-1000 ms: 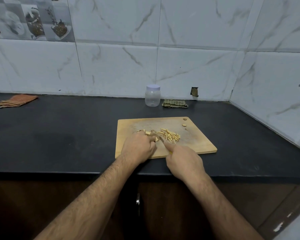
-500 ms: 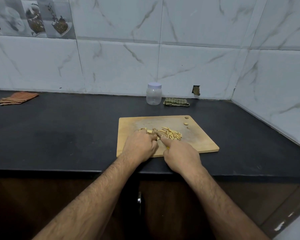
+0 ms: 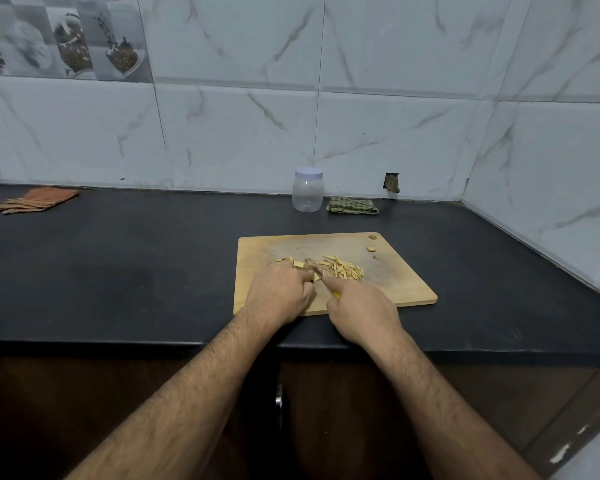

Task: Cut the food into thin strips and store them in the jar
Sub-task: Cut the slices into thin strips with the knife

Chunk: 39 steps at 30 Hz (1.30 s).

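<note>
1. head view is looking down on a black counter (image 3: 118, 271) that is meeting a marble-tiled wall (image 3: 239, 133) along its back edge and another along its right edge.
2. a wooden cutting board (image 3: 402, 285) is lying near the counter's front edge, right of the middle, with a small hole near its back right corner.
3. the left hand (image 3: 278, 296) is resting on the board's front left part, its grip clenched down on a pale piece of uncut food (image 3: 297, 264) that is peeking out beyond the knuckles.
4. the right hand (image 3: 359, 311) is sitting just beside the left, over the board's front edge, its grip grasping a knife (image 3: 323, 278); a sliver of yellow handle is showing at the forefinger, and the blade is angling toward the left hand's fingers.
5. whether the blade is touching the food is too small to tell.
6. a heap of thin cut strips (image 3: 343, 271) is lying in the middle of the board, just right of the blade.
7. two small round bits (image 3: 371, 249) are sitting apart near the board's back right corner.
8. a clear plastic jar (image 3: 307, 194) with its white lid on is standing upright at the counter's back edge, well apart from the board.
9. a folded green cloth (image 3: 352, 206) is lying just right of the jar.
10. an orange striped cloth (image 3: 37, 200) is lying near the back left corner.
11. dark wooden cabinet doors (image 3: 84, 393) are showing below the counter's front edge, behind both forearms.
</note>
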{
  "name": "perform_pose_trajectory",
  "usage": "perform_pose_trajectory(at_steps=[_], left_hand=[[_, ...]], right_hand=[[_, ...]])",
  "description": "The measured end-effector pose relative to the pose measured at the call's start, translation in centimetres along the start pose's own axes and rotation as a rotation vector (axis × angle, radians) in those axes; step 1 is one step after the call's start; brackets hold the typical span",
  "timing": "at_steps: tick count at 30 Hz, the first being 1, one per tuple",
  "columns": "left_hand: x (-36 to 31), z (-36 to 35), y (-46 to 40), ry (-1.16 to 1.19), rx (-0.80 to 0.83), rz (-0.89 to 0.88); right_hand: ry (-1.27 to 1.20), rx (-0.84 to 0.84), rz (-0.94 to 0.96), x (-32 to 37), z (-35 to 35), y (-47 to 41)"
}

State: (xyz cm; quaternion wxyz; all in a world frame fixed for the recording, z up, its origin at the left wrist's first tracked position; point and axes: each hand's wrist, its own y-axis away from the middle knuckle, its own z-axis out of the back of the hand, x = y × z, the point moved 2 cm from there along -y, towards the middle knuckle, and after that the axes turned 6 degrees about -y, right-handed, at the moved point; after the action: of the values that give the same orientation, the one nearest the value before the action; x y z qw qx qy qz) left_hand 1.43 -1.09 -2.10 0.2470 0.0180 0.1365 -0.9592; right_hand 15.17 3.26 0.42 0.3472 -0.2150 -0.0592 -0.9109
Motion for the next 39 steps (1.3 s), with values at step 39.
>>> perform_pose_trajectory(at_steps=[39], left_hand=[[0.8, 1.1, -5.0, 0.448, 0.224, 0.367]], right_hand=[[-0.025, 0.014, 0.009, -0.2, 0.4, 0.2]])
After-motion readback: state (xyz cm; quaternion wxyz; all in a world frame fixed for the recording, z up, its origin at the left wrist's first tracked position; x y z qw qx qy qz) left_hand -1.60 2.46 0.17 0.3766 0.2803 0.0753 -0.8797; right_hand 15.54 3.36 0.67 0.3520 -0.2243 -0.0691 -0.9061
